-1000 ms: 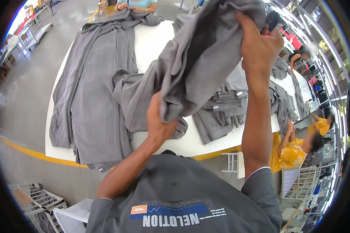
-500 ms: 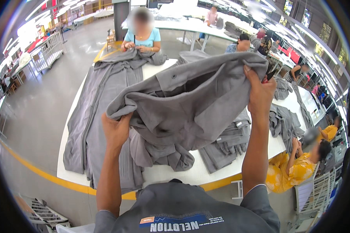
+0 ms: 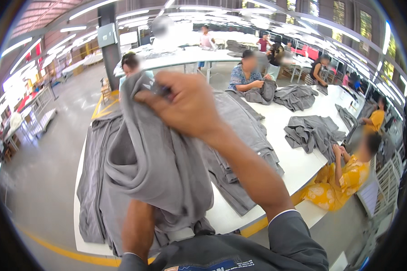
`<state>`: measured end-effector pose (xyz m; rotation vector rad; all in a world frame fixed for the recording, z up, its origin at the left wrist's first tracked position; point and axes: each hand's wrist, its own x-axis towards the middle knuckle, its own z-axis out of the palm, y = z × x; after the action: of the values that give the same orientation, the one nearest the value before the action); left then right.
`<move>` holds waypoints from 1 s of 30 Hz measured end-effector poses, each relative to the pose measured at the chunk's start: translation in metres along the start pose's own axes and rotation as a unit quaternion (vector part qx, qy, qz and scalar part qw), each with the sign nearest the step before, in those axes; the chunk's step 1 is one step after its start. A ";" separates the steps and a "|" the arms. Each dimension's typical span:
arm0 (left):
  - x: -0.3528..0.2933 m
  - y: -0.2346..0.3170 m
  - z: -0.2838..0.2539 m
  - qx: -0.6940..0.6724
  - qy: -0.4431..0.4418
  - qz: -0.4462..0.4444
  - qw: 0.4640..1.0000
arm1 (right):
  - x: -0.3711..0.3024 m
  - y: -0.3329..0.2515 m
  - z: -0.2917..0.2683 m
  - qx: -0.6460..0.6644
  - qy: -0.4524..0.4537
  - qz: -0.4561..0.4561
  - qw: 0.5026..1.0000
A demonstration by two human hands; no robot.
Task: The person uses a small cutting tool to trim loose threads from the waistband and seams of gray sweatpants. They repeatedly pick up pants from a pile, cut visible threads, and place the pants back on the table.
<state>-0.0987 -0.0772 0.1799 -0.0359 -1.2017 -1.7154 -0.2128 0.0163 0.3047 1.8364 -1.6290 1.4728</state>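
My right hand (image 3: pixel 185 101) is raised in front of me, its fingers closed on the edge of a soft grey garment (image 3: pixel 153 167). The cloth hangs from it in loose folds. A small dark, shiny thing shows between the fingers, too blurred to name. My left forearm (image 3: pixel 138 228) rises from the lower edge behind the hanging cloth, which hides the fingers of that hand. Underneath, a pile of long grey garments (image 3: pixel 92 180) lies on the left side of the white table (image 3: pixel 226 198), and another grey stack (image 3: pixel 244 131) lies to the right.
Across the table, a person (image 3: pixel 130 67) is partly hidden behind the raised cloth. Another person in a blue patterned top (image 3: pixel 244 74) handles grey cloth at the far side. A person in yellow (image 3: pixel 339 180) sits at the right edge, near a crumpled grey garment (image 3: pixel 309 131).
The garment, earlier stretched wide between both hands, now hangs bunched from my right hand. That hand has moved left; my left hand has dropped behind the cloth. The view has turned right.
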 end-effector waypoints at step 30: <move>-0.035 0.086 -0.029 0.654 0.169 0.420 0.605 | 0.013 -0.044 0.039 0.345 0.201 -0.117 0.910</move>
<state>-0.0049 -0.0744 0.2060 0.5118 -1.5049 0.2309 -0.1583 -0.0063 0.3154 1.7629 -0.7024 2.2992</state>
